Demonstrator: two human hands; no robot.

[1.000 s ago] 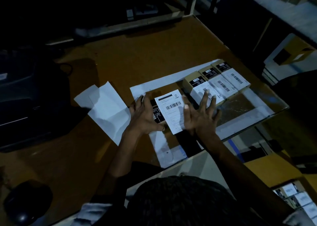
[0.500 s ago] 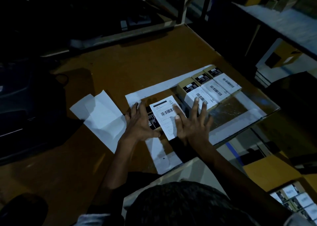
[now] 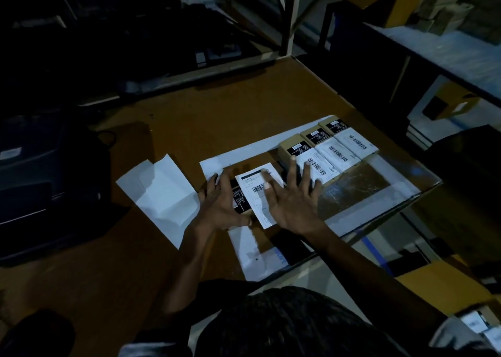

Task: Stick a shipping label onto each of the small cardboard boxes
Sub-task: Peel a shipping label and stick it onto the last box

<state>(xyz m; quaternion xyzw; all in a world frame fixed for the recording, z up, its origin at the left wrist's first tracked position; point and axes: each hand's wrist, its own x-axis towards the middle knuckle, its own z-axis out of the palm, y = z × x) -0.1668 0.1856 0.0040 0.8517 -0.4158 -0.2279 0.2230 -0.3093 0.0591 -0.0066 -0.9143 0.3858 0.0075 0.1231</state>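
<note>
A small cardboard box (image 3: pixel 241 203) with a black panel lies near the table's front edge, a white shipping label (image 3: pixel 257 194) with a barcode lying across its top. My left hand (image 3: pixel 219 207) rests against the box's left side, thumb along its near edge. My right hand (image 3: pixel 290 202) lies flat with spread, straight fingers, its thumb pressing the label and its fingers reaching over the box's right side. Behind it, three more labelled boxes (image 3: pixel 329 147) stand side by side in a row.
White backing sheets (image 3: pixel 162 196) lie to the left on the brown table (image 3: pixel 217 112). More white sheets (image 3: pixel 260 256) lie under the boxes, and a glossy panel (image 3: pixel 357 185) to the right. Dark equipment (image 3: pixel 32 172) fills the left; shelving and cartons stand at the right.
My right hand has slid left over the label, the thumb now pressing near the barcode. The left hand has stayed at the box's left side. My view has shifted slightly.
</note>
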